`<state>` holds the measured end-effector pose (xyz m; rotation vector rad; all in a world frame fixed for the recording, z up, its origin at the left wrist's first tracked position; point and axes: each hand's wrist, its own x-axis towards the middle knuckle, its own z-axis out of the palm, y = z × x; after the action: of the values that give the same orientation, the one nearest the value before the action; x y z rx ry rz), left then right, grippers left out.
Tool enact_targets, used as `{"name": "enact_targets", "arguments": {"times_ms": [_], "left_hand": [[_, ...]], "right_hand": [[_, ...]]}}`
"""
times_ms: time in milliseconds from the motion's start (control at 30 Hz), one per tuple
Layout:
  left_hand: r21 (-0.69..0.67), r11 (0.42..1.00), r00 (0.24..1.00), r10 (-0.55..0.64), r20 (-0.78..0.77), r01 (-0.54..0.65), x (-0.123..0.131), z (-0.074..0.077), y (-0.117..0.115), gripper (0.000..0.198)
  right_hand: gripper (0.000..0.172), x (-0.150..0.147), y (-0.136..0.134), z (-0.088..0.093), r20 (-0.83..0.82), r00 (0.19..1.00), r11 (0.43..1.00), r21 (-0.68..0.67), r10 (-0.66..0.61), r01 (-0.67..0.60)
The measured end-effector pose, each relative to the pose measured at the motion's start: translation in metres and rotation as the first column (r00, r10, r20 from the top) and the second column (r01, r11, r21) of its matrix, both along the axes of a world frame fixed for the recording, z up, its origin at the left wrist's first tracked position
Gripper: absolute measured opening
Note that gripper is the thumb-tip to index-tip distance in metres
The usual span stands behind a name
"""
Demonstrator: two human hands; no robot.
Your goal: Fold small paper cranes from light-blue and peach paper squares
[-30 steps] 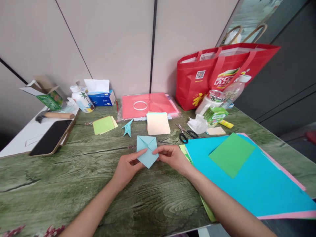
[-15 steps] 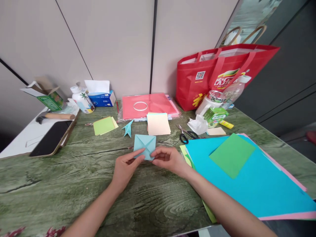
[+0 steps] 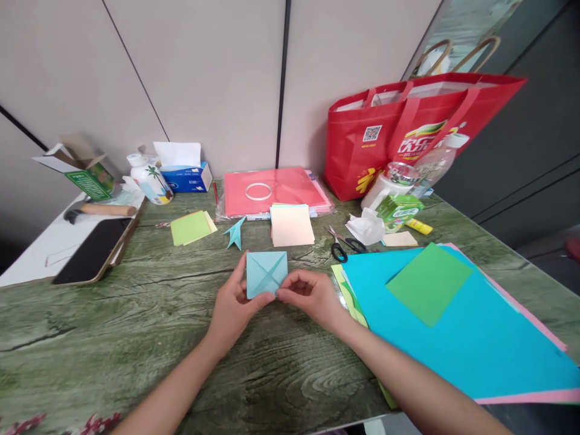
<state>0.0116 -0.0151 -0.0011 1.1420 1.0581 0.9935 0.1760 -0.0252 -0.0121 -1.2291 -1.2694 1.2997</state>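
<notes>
Wall [image 3: 212, 78]: pale panels with dark seams, rising behind the table.
Table [image 3: 113, 338]: dark green, wood-grain top.
Light-blue folded paper [image 3: 266, 275]: near the table's middle, between the two hands, flat-faced, with crossing creases; whether it touches the tabletop, I cannot tell.
Left hand [image 3: 233, 302]: fingers holding the paper, thumb along the lower edge, index finger up its left side.
Right hand [image 3: 315, 296]: thumb and index finger pinched together at the lower right corner.
Small blue folded figure [image 3: 236, 234]: just beyond the paper, toward the left.
Cream squares [image 3: 292, 226]: stacked beyond the paper, toward the right.
Green slips [image 3: 191, 228]: lying left of the folded figure.
Scissors [image 3: 339, 240]: right of the cream stack, black handles toward the person.
Large blue sheet [image 3: 453, 356]: beneath the right forearm, with a green square [image 3: 430, 284] on top.
Red bag [image 3: 353, 157]: standing at the back right.
Phone [image 3: 93, 251]: far left, near a hammer [image 3: 106, 209].
</notes>
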Motion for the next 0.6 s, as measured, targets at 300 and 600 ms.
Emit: {"name": "enact_targets", "arguments": {"times_ms": [300,600], "left_hand": [[-0.181,0.983,0.976,0.045,0.214,-0.005,0.0040,-0.0016,-0.0010,0.038],[-0.263,0.964,0.983,0.004,0.183,0.045,0.0004,0.0035,-0.0023,0.026]], "right_hand": [[0.024,-0.0027,-0.0052,0.0004,0.011,1.000,0.999,0.043,-0.002,0.001],[0.019,-0.0030,-0.0027,-0.0069,-0.050,0.999,0.998,0.060,-0.010,0.013]]}}
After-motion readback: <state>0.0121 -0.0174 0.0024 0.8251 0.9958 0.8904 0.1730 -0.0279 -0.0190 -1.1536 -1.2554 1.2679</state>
